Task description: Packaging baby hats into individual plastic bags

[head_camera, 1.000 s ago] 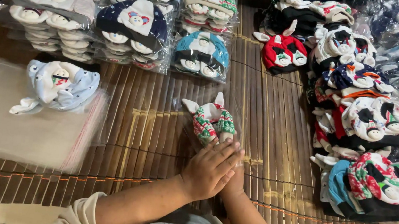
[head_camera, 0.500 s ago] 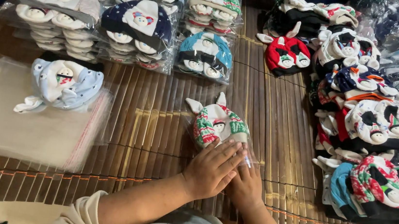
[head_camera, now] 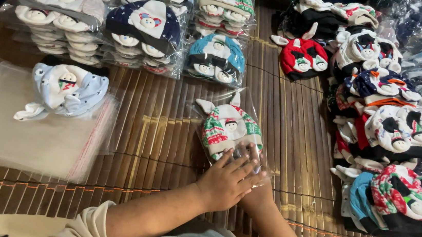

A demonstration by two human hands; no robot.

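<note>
Both hands meet at the near edge of a clear plastic bag (head_camera: pixel 228 128) that lies flat on the slatted bamboo mat (head_camera: pixel 157 144) covering the surface. Inside the bag sits a small knitted cap (head_camera: pixel 229 129) in green, red and white with two pointed ears and a little round face on the front. The left hand (head_camera: pixel 228 179) lies on top, fingers (head_camera: pixel 240 160) spread and pressed flat against the lower end of the bag, so its grip is wide and closes on nothing. The right hand (head_camera: pixel 258 190) is tucked beneath the left one and mostly hidden, touching the same end of the bag; whether its grip is closed on the plastic I cannot tell. To the left, well apart from the hands, a pale blue cap (head_camera: pixel 67 89) rests on a pile of empty clear bags (head_camera: pixel 24 131). Along the far side of the mat stand stacks of bagged caps (head_camera: pixel 145 29) in grey, navy, turquoise and green. A red cap (head_camera: pixel 302 57) with white ears lies unbagged beyond the bagged one, just beside a heap of loose caps (head_camera: pixel 390 135) that runs down the right side in mixed colours. A light sleeve (head_camera: pixel 90 223) covers the upper left arm at the bottom of the view.
</note>
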